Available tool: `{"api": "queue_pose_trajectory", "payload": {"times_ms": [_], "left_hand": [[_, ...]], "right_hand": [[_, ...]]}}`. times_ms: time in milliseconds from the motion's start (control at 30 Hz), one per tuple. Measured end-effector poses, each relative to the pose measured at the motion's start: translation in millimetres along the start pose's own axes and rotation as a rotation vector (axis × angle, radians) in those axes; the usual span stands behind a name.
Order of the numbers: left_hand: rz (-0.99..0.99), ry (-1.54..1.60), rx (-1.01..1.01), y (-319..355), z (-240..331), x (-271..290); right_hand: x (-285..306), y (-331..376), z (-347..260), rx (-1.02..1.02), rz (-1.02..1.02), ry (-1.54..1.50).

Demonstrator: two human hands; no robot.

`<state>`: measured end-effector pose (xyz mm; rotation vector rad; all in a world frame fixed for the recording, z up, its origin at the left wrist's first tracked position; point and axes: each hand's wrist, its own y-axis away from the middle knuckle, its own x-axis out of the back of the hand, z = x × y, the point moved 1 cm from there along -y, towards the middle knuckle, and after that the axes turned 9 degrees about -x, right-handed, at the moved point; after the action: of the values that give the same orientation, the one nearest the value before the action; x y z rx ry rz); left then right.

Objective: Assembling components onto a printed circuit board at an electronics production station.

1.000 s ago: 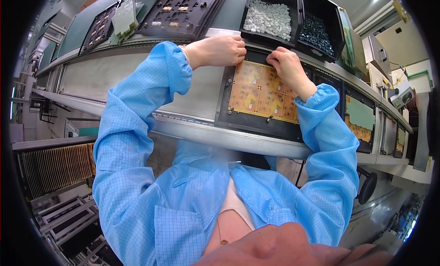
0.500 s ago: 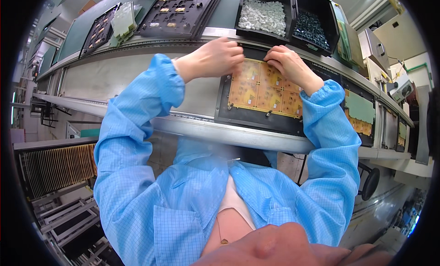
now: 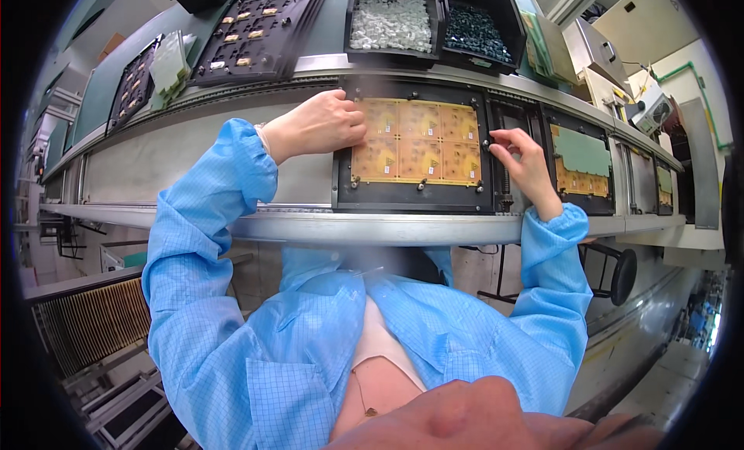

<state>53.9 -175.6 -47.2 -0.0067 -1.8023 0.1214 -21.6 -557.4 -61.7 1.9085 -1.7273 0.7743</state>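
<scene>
A yellow-orange circuit board panel, split into several printed sections, lies in a black carrier frame on the line in front of me. Small metal knobs stand along its edge. My left hand reaches over the panel's left edge with its fingers curled closed; what they grip there is hidden. At the opposite side of the frame, the thumb and forefinger of my right hand come together around a small edge knob.
Beyond the rail, one black bin holds whitish small parts, another dark ones. Stacked black trays and pale green sheets lie at the far left. A second carrier with a green sheet sits rightward. A metal rail runs nearest me.
My right hand has moved from the panel's far edge to the right side of the frame. My left hand has shifted down to the panel's left edge. The whole view has shifted a little.
</scene>
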Motion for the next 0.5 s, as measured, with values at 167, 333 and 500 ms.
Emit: {"api": "queue_pose_trajectory", "payload": {"times_ms": [167,333,500], "left_hand": [[0.284,-0.113,0.252,-33,-33,12],[0.411,-0.178,0.44,-82,-92,-4],[0.263,-0.031,0.642,-102,-130,-33]], "right_hand": [[-24,10,11,-0.099,0.108,-0.24],[-42,3,-8,-0.07,0.011,-0.294],[-63,-12,-32,0.015,-0.067,-0.274]]}}
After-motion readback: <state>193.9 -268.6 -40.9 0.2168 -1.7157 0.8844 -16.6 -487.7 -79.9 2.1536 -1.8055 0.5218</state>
